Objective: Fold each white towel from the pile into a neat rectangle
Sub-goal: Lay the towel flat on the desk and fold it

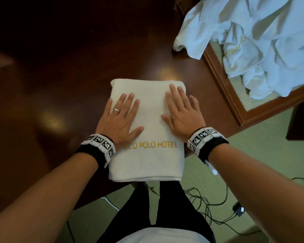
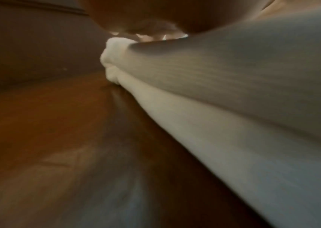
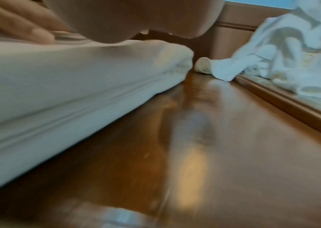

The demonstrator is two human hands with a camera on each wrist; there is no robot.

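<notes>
**Both palms flat on a folded towel**

The folded towel (image 1: pixel 147 130) lies on the dark wooden bench (image 1: pixel 60 76), its long axis running away from the person, near edge overhanging the bench. The left hand (image 1: pixel 120 120) and right hand (image 1: pixel 181 114) press flat on its far half, fingers straight and spread, gripping nothing. The pile of unfolded towels (image 1: pixel 263 42) sits well apart to the far right, nearer the right hand, which would likely reach it.

Dark wooden table (image 1: pixel 63 71) — folded towel (image 1: pixel 147 160) lies on it.
</notes>
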